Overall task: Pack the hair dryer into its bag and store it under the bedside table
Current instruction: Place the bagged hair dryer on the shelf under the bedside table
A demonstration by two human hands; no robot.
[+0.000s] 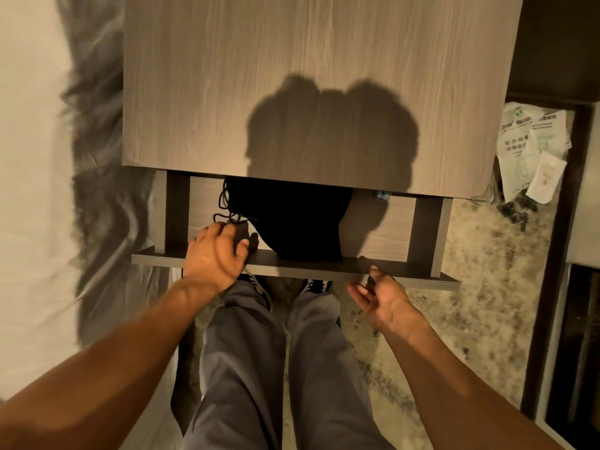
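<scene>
1. Your view looks straight down on the bedside table (pixel 318 86); its wood-grain top fills the far half of the frame and carries a shadow.
2. Under the top is a lower shelf (pixel 383 232), with its near edge jutting toward you.
3. The black bag (pixel 292 219) sits on that shelf, mostly tucked under the top, its near end reaching the shelf's front edge.
4. The bag's black cord (pixel 227 206) trails out at its left side.
5. Your left hand (pixel 217 251) rests over the shelf's near edge, just left of the bag, fingers curled down by the cord; you cannot tell whether it grips the cord.
6. Your right hand (pixel 383 297) hangs just near of the shelf's front edge, to the right of the bag, palm turned up, fingers loosely spread, holding nothing.
7. The hair dryer itself is not visible.
8. Left of the table lies white bedding (pixel 29 190).
9. Right of it, printed paper sheets (pixel 529 144) sit over the mottled floor (pixel 480 287).
</scene>
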